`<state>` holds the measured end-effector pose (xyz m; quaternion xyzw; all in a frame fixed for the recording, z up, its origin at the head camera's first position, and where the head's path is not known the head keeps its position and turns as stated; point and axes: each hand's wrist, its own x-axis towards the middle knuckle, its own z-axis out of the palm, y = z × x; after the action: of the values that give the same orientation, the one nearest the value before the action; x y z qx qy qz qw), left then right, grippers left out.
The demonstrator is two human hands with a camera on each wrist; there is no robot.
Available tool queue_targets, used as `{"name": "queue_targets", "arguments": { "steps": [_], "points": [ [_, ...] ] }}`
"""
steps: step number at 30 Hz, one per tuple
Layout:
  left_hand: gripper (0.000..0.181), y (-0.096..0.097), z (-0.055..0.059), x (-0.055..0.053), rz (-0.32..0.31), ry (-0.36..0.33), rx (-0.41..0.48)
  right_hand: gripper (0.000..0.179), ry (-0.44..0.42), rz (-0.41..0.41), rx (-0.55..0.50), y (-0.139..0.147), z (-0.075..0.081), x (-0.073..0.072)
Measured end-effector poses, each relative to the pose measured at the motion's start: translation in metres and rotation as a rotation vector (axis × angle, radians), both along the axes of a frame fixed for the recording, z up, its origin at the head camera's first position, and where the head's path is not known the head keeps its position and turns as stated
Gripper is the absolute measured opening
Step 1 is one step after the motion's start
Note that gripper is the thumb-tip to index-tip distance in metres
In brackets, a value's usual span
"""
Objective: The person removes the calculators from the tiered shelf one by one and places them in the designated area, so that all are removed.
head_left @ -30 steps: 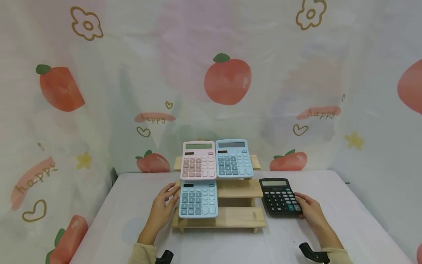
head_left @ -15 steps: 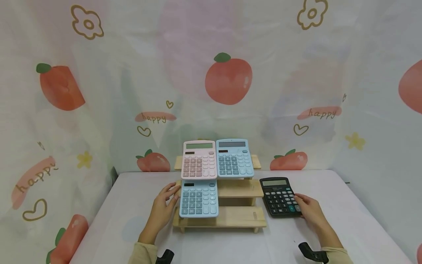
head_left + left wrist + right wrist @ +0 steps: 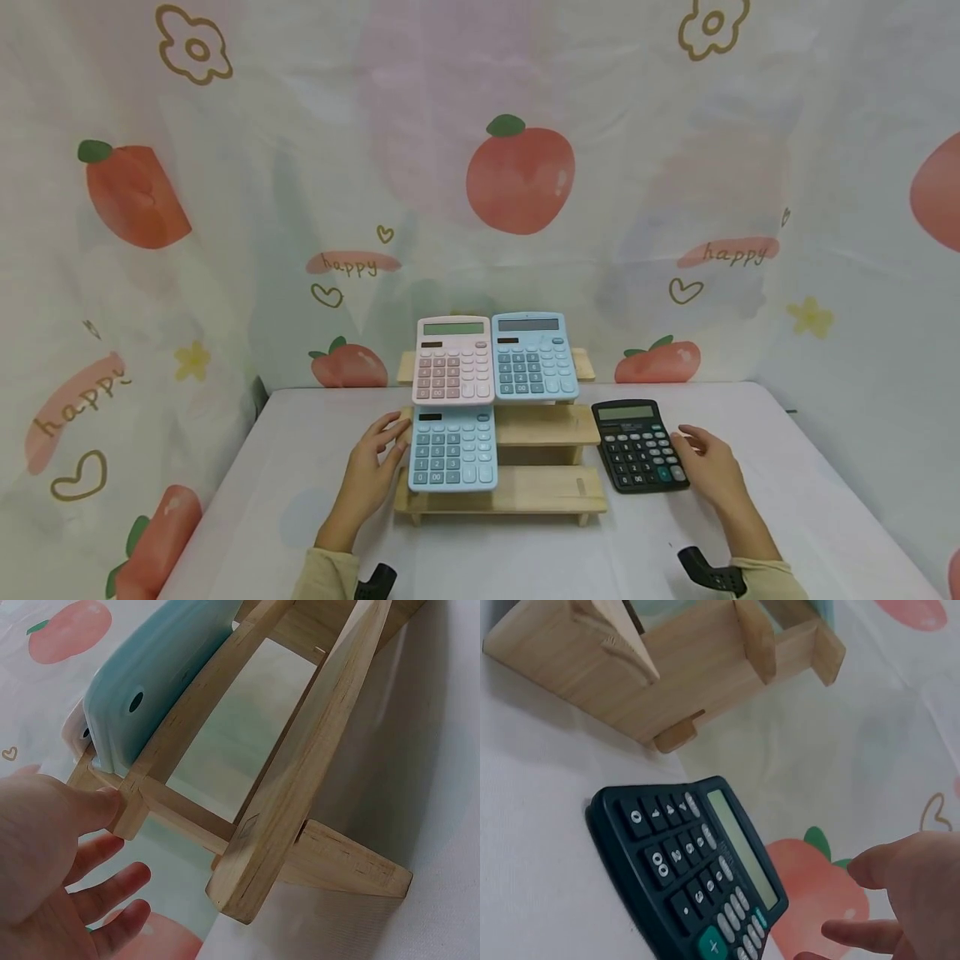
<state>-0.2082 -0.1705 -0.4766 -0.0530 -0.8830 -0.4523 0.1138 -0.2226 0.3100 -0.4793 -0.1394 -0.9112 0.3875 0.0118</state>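
1. Black calculator (image 3: 639, 446): grey-green screen (image 3: 742, 847); black, grey and teal keys (image 3: 682, 870). Position: on white table (image 3: 517, 567), right of wooden rack (image 3: 555, 427).
2. Right hand (image 3: 711, 468): released, just beside calculator.
3. Left hand (image 3: 369, 471): thumb (image 3: 99, 804) against rack's end; whether it pinches, cannot tell.
4. Right wrist view crops calculator's lower corner; head view leaves small key markings illegible.

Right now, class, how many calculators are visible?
4: pink calculator, upper left on the rack; upper blue calculator, right of it; lower blue calculator, below the pink; black calculator, right of the rack.
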Motion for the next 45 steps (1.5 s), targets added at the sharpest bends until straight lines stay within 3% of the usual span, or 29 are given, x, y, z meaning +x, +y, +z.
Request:
{"name": "queue_targets", "arguments": {
  "steps": [11,20,31,40,45],
  "points": [
    [0.040,0.000,0.000,0.001,0.001,-0.002,0.001,0.054,0.161,0.005,-0.061,-0.020,0.020,0.009],
    [0.040,-0.001,-0.001,0.001,0.003,0.003,0.003,0.052,0.282,0.102,-0.139,-0.037,0.031,0.016],
    [0.040,-0.002,-0.003,0.001,0.000,0.005,0.001,0.043,0.394,0.172,-0.158,-0.058,0.038,0.022],
    [0.040,-0.002,-0.001,-0.001,-0.006,0.016,-0.012,0.038,0.437,0.205,-0.197,-0.070,0.039,0.025],
    [0.040,-0.001,-0.001,-0.001,-0.011,0.017,-0.003,0.035,0.438,0.266,-0.258,-0.077,0.036,0.027]
  ]
}}
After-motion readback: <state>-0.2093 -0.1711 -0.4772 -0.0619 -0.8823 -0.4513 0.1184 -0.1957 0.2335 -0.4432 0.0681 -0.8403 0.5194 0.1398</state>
